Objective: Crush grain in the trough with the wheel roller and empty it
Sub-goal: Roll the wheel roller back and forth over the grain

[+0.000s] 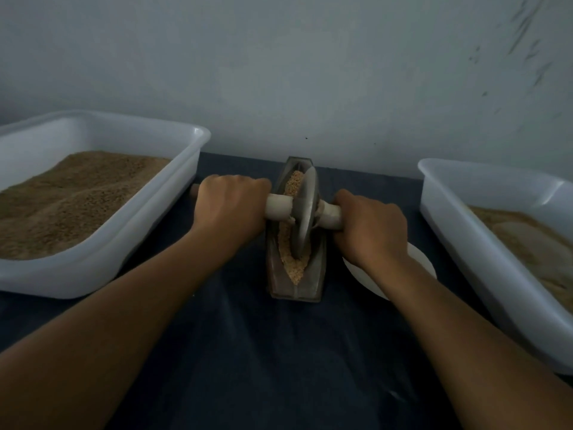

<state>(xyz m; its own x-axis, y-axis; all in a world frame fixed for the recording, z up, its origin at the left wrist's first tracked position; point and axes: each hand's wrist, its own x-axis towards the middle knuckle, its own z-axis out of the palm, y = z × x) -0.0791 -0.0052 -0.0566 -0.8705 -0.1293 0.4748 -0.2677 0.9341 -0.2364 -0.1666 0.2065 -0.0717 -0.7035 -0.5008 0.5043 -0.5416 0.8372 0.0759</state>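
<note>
1. Crushing is under way: the left hand (pixel 231 201) and right hand (pixel 370 226) each curl tight round an end of the wheel roller (pixel 305 209) handle
2. Next, I judge, push it evenly along the trough (pixel 296 287), mid-table
3. The trough's long axis runs away from the person; the grain (pixel 294 271) looks only partly crushed, though light is dim

No readable text anywhere in view.
The white tubs (pixel 102 193), the metal trough (pixel 296 290), the wheel roller (pixel 305 212), the dark tablecloth (pixel 248 352) and the grey wall (pixel 279 72) carry no legible word, label, brand, number or sign; dim light and blur hide any fine marks.
</note>
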